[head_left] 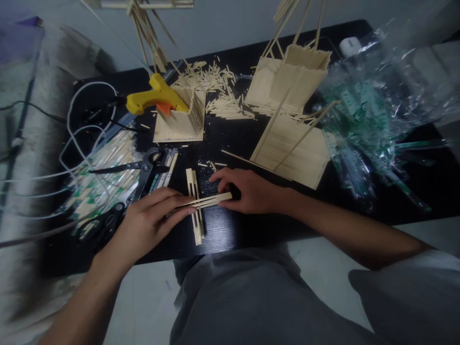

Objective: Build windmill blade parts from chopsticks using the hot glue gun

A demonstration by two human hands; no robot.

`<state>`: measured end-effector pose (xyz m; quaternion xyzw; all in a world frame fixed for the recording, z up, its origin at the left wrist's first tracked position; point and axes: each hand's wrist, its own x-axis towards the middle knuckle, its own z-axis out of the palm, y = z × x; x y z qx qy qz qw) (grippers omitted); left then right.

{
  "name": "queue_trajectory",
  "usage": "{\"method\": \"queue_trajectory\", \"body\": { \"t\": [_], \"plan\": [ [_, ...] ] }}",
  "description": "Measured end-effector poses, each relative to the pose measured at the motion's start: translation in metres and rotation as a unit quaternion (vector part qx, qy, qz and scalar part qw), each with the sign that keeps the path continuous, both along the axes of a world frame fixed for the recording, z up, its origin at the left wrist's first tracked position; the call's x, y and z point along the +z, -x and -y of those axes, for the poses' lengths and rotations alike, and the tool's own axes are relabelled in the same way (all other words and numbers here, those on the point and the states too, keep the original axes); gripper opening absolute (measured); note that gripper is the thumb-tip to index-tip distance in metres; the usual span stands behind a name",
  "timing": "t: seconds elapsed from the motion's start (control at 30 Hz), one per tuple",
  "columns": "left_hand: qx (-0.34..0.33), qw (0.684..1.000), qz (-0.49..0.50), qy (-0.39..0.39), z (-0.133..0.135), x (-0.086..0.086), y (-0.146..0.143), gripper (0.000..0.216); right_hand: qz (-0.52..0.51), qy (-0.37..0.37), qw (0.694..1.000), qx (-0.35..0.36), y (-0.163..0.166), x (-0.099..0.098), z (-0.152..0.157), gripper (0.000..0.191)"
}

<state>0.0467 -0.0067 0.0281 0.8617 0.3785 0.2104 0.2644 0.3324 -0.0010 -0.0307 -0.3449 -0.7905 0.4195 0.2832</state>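
Here my two hands meet over a small cross of glued wooden strips near the front edge of the black tabletop (233, 235). The lengthwise strip (198, 232) lies flat and points away from me. The crosswise strip (210, 200) lies over it, a little tilted. My left hand (151, 220) rests on the left end of the crosswise strip, its fingers (172, 211) stretched out and held close together along the wood. My right hand (251, 191) covers the right end: the thumb touches the strip's tip and the other fingers curl down toward the tabletop just behind it. Whether they pinch the wood or only press it, I cannot tell.

Black scissors (143, 172) lie just beyond my left hand, beside wrapped chopsticks (104, 177). Farther back a yellow glue gun (158, 98) leans on a small stick box (179, 124), with a heap of cut sticks (212, 79) behind it. A flat stick panel (291, 148) lies beyond my right hand, and crumpled clear wrappers (362, 110) are piled to its right.
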Motion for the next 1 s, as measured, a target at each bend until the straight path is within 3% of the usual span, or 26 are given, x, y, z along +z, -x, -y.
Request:
{"method": "queue_trajectory", "body": {
  "t": [0.67, 1.0],
  "plan": [
    [-0.030, 0.999, -0.016, -0.011, -0.0033, -0.0075, 0.0039, 0.017, 0.010, -0.020, 1.000, -0.002, -0.0005, 0.0002, 0.0001, 0.038],
    [-0.003, 1.000, -0.001, 0.031, -0.0099, -0.0042, 0.0081, 0.014, 0.008, -0.016, 1.000, -0.005, -0.0018, 0.0016, 0.0006, 0.039]
  ]
}}
